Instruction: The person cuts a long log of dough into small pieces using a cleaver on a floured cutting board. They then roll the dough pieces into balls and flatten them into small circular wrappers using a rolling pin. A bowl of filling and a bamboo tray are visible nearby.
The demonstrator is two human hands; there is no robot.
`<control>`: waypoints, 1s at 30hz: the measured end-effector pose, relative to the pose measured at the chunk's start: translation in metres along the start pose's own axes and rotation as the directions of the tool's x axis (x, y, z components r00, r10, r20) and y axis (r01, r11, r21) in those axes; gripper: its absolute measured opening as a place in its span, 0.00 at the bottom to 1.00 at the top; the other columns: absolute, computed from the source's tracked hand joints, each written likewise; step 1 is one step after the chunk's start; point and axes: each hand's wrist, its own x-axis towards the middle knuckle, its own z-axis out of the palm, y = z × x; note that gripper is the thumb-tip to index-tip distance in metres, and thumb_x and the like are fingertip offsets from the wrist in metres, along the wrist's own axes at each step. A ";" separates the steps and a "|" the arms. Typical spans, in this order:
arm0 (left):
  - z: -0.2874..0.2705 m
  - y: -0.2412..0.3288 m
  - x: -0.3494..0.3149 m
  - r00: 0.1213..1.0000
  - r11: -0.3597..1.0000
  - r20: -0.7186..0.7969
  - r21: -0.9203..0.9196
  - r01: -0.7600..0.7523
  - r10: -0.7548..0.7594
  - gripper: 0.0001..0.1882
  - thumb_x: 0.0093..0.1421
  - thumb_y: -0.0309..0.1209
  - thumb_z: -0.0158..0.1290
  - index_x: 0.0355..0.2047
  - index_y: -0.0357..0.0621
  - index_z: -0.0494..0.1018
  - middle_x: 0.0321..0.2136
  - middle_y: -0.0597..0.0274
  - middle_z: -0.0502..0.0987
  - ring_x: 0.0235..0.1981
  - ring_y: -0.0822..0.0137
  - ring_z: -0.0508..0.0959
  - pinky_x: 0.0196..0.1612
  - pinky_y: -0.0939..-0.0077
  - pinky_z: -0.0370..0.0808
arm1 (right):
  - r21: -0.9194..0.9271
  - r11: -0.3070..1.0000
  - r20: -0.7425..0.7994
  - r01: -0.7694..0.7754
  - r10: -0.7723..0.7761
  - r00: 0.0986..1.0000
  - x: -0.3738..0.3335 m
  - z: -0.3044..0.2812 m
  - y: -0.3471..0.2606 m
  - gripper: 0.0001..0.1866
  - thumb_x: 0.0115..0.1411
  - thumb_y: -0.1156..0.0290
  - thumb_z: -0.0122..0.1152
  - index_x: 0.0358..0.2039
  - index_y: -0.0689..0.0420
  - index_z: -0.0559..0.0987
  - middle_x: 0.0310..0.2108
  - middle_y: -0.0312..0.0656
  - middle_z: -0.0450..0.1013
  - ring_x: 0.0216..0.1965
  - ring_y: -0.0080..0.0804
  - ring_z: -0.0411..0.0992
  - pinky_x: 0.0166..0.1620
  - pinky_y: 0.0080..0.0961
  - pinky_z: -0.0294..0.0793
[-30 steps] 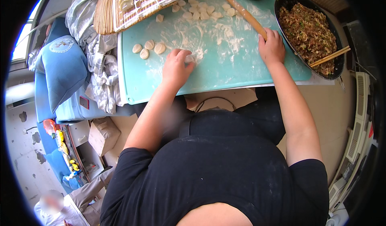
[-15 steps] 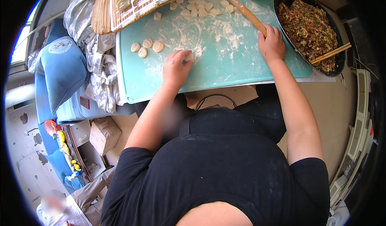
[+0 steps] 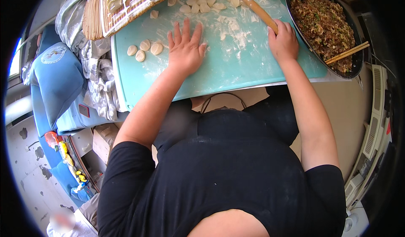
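Note:
My left hand lies palm down with its fingers spread, over the floured green mat. Whatever is under the palm is hidden. Just left of it sit several flattened dough rounds. In my right hand is the near end of a wooden rolling pin, which slants away to the far left. Beyond my hands, several small dough pieces are scattered on the flour.
A dark pan of chopped filling stands at the right, with chopsticks across its rim. At the far left, a woven tray carries a white rack with dumplings. A blue cushion and another person are farther left.
My left hand has gone from curled around a small dough piece to flat with its fingers spread. My right hand keeps hold of the rolling pin. The view has shifted slightly.

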 end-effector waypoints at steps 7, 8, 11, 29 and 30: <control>0.003 -0.004 0.014 0.997 0.999 -0.069 -0.001 0.041 -0.041 0.30 0.62 0.44 0.40 0.63 0.53 0.52 0.66 0.52 0.41 0.66 0.44 0.36 0.64 0.48 0.34 | 0.006 1.000 0.001 0.001 -0.001 1.000 0.006 -0.001 -0.001 0.16 0.56 0.61 0.55 0.45 0.50 0.73 0.41 0.41 0.70 0.44 0.44 0.68 0.45 0.37 0.70; 0.003 -0.008 0.012 0.990 0.998 -0.143 -0.068 -0.012 0.002 0.27 0.61 0.42 0.42 0.60 0.51 0.57 0.64 0.50 0.46 0.65 0.45 0.43 0.63 0.50 0.40 | 0.005 1.000 0.005 -0.004 0.004 1.000 0.007 -0.002 -0.002 0.16 0.56 0.61 0.55 0.45 0.50 0.73 0.41 0.41 0.70 0.44 0.44 0.68 0.45 0.37 0.70; 0.001 -0.031 0.002 0.977 0.854 -0.189 -0.520 -0.013 -0.100 0.20 0.58 0.38 0.49 0.50 0.46 0.69 0.55 0.50 0.63 0.56 0.49 0.62 0.56 0.56 0.58 | 0.022 1.000 0.009 -0.008 0.007 1.000 0.004 0.002 -0.005 0.17 0.56 0.62 0.56 0.45 0.50 0.73 0.41 0.41 0.70 0.44 0.44 0.67 0.46 0.37 0.69; -0.051 -0.018 -0.037 0.996 0.957 -0.069 -0.283 -0.070 0.052 0.26 0.53 0.34 0.57 0.53 0.47 0.67 0.55 0.53 0.66 0.54 0.53 0.67 0.55 0.60 0.65 | -0.007 1.000 0.038 -0.030 0.030 0.999 0.005 -0.006 -0.009 0.16 0.56 0.61 0.55 0.45 0.51 0.73 0.41 0.40 0.69 0.44 0.43 0.67 0.45 0.37 0.70; -0.039 -0.004 -0.046 0.981 0.981 0.081 -0.095 -0.168 0.176 0.30 0.57 0.37 0.52 0.60 0.53 0.58 0.63 0.54 0.53 0.63 0.49 0.53 0.63 0.54 0.52 | 0.000 1.000 0.029 -0.025 0.025 0.999 0.005 -0.006 -0.008 0.16 0.56 0.61 0.55 0.45 0.51 0.73 0.41 0.40 0.69 0.44 0.42 0.67 0.45 0.37 0.70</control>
